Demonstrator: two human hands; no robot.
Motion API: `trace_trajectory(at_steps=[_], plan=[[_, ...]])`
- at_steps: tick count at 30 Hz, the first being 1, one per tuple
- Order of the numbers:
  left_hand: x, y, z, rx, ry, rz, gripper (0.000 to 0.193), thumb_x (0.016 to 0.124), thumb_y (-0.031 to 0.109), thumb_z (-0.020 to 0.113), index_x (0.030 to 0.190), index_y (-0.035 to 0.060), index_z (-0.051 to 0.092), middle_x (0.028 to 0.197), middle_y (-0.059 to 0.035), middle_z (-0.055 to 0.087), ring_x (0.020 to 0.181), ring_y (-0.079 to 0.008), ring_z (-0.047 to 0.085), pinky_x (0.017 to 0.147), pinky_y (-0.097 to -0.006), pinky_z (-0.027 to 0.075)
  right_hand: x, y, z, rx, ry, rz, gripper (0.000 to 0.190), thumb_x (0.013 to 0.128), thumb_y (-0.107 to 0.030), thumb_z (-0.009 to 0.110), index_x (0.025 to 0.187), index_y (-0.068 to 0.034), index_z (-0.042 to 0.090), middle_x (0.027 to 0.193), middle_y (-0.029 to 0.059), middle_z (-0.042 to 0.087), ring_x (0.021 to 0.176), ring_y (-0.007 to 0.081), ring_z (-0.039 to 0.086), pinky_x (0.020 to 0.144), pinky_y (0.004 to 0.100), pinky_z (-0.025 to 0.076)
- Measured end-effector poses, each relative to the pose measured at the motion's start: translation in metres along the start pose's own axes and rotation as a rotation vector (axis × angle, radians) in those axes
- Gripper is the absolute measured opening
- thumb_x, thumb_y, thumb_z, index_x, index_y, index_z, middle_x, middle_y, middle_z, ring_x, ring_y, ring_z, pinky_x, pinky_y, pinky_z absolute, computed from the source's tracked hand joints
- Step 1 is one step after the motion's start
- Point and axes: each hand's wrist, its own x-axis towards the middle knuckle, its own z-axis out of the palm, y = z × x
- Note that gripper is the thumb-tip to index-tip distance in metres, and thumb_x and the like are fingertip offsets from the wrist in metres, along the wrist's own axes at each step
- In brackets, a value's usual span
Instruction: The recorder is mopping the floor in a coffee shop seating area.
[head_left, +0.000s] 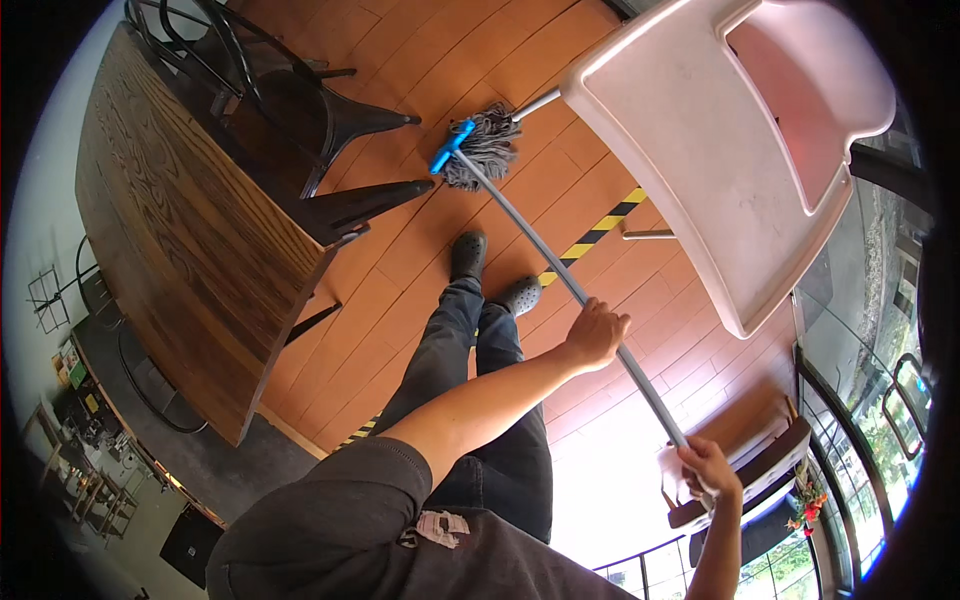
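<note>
A string mop with grey yarn (491, 146), a blue plastic clamp (452, 147) and a long metal handle (532, 238) reaches diagonally across the view. Its yarn lies on the orange tiled floor, touching or very near a leg of the pale plastic chair. My left hand (598, 334) is closed round the middle part of the handle. Lower right, my right hand (709, 469) grips the handle close to its upper end, partly covering it. Both feet, in grey clogs, stand on the floor below the mop head.
On the left is a wooden table (187, 247) with black metal chairs (277, 112) beside it. The pale plastic chair (675, 120) stands upper right. Yellow-and-black tape (592, 236) crosses the floor. A cushioned seat (757, 465) and glass doors (862, 337) are at the right.
</note>
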Motion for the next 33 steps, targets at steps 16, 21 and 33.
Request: trace_trajectory(at_steps=[16,21,33], plan=[[-0.010,-0.184,-0.047,0.153,0.210,-0.258,0.020,0.066,0.001,0.065,0.082,0.0133,0.060,0.079,-0.0097,0.066,0.083,-0.0296,0.060,0.085,-0.0432,0.038,0.127,-0.161,0.052,-0.313,-0.127,-0.148,0.029,0.099,-0.033,0.051,0.099,-0.005,0.059,0.053,-0.0021,0.039,0.040,0.0070,0.031,0.036,0.0270,0.026],[-0.039,-0.254,-0.089,0.377,0.251,-0.384,0.021,0.069,0.003,0.066,0.084,0.0159,0.059,0.088,-0.0074,0.058,0.102,-0.0303,0.052,0.106,-0.0511,0.026,0.183,-0.185,0.129,-0.540,-0.096,-0.421,0.037,0.099,-0.036,0.046,0.110,-0.003,0.059,0.072,0.0133,0.060,0.061,0.0244,0.056,0.056,0.0381,0.044],[0.013,-0.122,-0.077,0.288,0.136,-0.403,0.015,0.077,0.010,0.060,0.086,0.0187,0.067,0.098,-0.0102,0.063,0.106,-0.0332,0.054,0.100,-0.0596,0.024,0.098,-0.168,0.031,-0.755,0.270,-0.408,0.034,0.093,-0.035,0.055,0.109,-0.007,0.065,0.092,0.0202,0.067,0.088,0.0384,0.064,0.076,0.0435,0.050]])
